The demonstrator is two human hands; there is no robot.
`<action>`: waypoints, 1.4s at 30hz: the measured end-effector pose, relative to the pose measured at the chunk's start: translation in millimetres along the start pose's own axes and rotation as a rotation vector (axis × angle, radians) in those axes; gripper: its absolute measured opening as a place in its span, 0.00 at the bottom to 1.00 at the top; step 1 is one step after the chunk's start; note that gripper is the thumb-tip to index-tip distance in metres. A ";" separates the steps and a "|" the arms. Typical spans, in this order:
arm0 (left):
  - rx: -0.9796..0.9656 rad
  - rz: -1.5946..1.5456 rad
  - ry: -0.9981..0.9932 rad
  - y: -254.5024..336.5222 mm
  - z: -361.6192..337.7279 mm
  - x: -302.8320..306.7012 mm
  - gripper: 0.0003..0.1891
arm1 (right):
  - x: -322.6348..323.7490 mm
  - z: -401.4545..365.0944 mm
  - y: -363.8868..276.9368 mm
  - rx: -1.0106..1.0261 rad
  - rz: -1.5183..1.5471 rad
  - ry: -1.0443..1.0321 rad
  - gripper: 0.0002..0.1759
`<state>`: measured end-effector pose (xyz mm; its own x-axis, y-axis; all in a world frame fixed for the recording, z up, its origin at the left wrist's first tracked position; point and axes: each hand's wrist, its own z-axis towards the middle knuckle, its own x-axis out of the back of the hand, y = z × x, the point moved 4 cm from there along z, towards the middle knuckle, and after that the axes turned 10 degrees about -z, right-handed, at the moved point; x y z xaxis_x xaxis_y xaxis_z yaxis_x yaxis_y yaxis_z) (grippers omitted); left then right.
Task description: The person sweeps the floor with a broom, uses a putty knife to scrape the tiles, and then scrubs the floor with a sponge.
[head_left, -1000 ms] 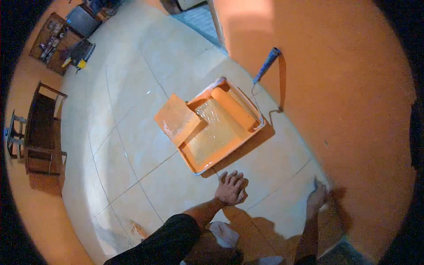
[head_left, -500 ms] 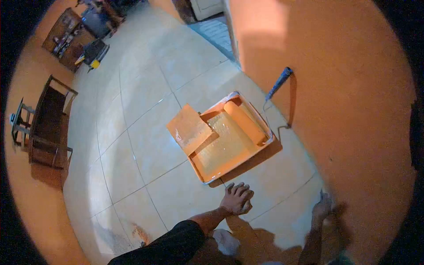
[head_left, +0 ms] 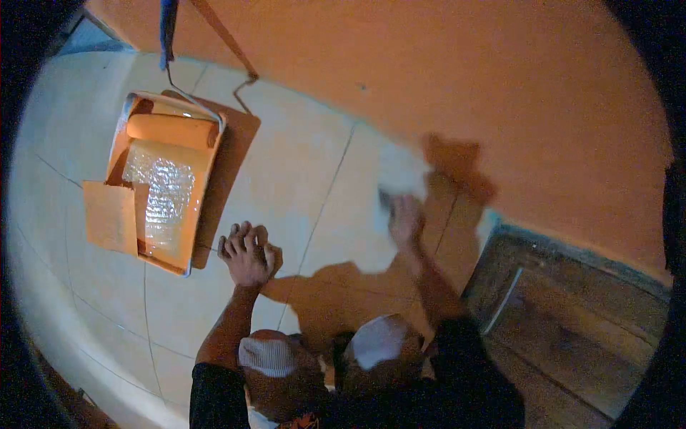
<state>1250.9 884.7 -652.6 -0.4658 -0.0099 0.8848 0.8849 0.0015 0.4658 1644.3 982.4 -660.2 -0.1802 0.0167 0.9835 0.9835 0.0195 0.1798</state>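
My left hand (head_left: 248, 259) rests on the tiled floor with its fingers apart, just right of the paint tray's near end. My right hand (head_left: 407, 222) is low over the floor near the wall, its fingers closed around a small dark thing (head_left: 386, 200) that is too blurred to name. The paint tray (head_left: 199, 229) holds orange paint. An orange-coated paint roller (head_left: 171, 131) lies across its far end, its blue handle (head_left: 167, 32) sticking up towards the wall. A flat orange-coated piece (head_left: 111, 218) lies over the tray's left edge.
The orange wall (head_left: 500, 86) meets the tiled floor (head_left: 325, 179) along a diagonal edge. At the lower right is a brown wooden panel (head_left: 572, 336) by the wall. My knees (head_left: 382, 339) are bent close below my hands.
The view has swung right, so the tray now appears at the left and the wooden panel has come into view. My right hand is now farther from the wall's edge; my left stays on the floor.
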 end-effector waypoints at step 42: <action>0.024 -0.054 0.016 6.9 7.5 6.1 0.26 | 63.5 -26.7 -124.7 0.429 -0.130 0.147 0.22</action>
<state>1254.1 892.2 -643.9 -0.5125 -0.0267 0.8583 0.8580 0.0249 0.5131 1510.6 954.4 -619.7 -0.2669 -0.1549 0.9512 0.8517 0.4240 0.3080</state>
